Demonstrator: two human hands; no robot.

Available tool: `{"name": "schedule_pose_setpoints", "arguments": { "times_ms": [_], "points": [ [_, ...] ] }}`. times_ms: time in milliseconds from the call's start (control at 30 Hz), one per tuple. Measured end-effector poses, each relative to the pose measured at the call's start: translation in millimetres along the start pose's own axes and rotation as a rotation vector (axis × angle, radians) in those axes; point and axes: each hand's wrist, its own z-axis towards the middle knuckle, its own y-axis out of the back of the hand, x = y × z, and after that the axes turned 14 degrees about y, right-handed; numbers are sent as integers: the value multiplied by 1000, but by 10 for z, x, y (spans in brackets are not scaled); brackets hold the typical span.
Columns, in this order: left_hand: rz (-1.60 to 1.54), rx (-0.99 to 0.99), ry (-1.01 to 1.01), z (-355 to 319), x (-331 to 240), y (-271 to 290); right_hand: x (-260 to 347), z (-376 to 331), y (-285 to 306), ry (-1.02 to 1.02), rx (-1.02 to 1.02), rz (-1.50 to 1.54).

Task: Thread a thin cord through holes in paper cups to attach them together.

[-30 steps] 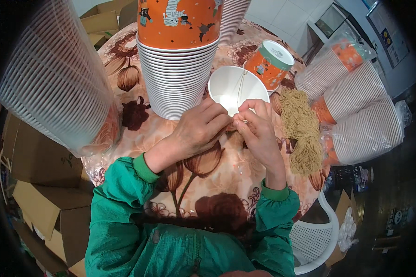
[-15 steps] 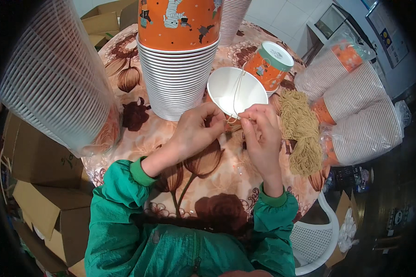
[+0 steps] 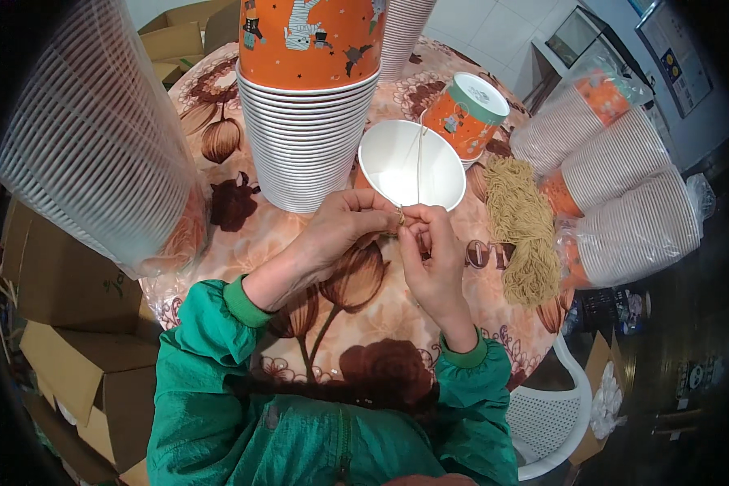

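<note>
Left hand [image 3: 344, 228] and right hand [image 3: 431, 257] meet fingertip to fingertip, pinching a thin string [image 3: 418, 158] at the white paper cup's [image 3: 411, 164] near rim; the string runs toward 12 o'clock across the cup's open mouth.

A tall stack of orange paper cups [image 3: 309, 105] on a floral tablecloth [image 3: 332, 324]; bagged cup stacks [image 3: 624, 202] right; cardboard boxes [image 3: 73, 356], seemingly empty, left.

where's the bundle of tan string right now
In the head view, the bundle of tan string lies on the table's right side, just right of the white paper cup and left of the bagged cup stacks.
</note>
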Motion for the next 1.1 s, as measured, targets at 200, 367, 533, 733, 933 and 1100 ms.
{"name": "schedule_pose_setpoints", "arguments": {
  "times_ms": [200,367,533,733,933,1100],
  "points": [
    [31,11,69,7,14,31,-8,-63,-20,-120,-89,166],
    [-20,21,44,-33,-10,-30,20,-41,49,-79,-81,78],
    [50,-39,29,-42,8,-43,20,-46,51,46,-117,-29],
    [257,-77,-107,-25,73,-40,48,-38,23,55,-112,-37],
    [505,-152,-239,-69,58,-58,-10,-79,3,39,-126,-30],
    [736,-265,-369,-65,91,-107,-59,-112,20,36,-124,-29]
  ]
}}
